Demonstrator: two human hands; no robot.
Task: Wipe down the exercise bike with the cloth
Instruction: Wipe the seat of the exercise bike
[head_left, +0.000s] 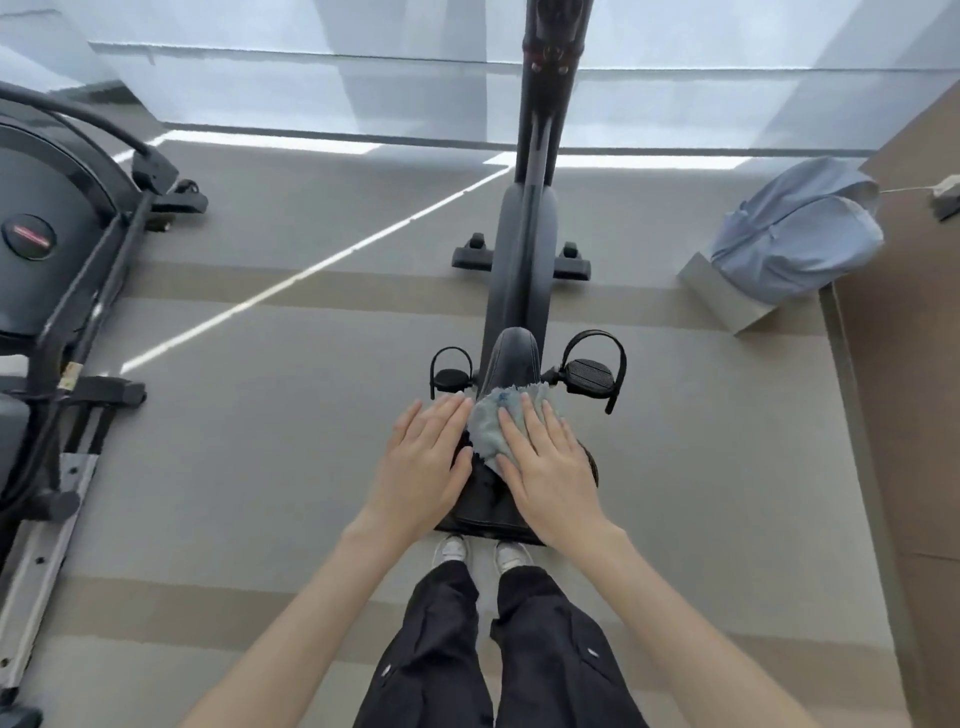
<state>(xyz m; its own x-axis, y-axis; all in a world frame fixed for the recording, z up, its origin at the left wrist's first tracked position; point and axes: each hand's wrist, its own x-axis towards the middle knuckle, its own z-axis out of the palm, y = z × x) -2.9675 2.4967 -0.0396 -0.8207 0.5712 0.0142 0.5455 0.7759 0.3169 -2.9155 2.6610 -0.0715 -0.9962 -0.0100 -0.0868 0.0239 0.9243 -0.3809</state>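
Note:
A dark grey exercise bike stands straight ahead of me, its post running up to the top of the view. Its black saddle points away from me. A light blue-grey cloth lies spread on the saddle's wide rear part. My right hand presses flat on the cloth with straight fingers. My left hand rests flat on the saddle's left side, fingers straight, touching the cloth's edge. Black pedals with straps stick out on both sides, the right pedal showing most.
Another black exercise machine fills the left edge. A light blue backpack leans on a grey block at the right, beside a brown wooden wall. Glass panels run along the back. My legs and white shoes stand just behind the saddle.

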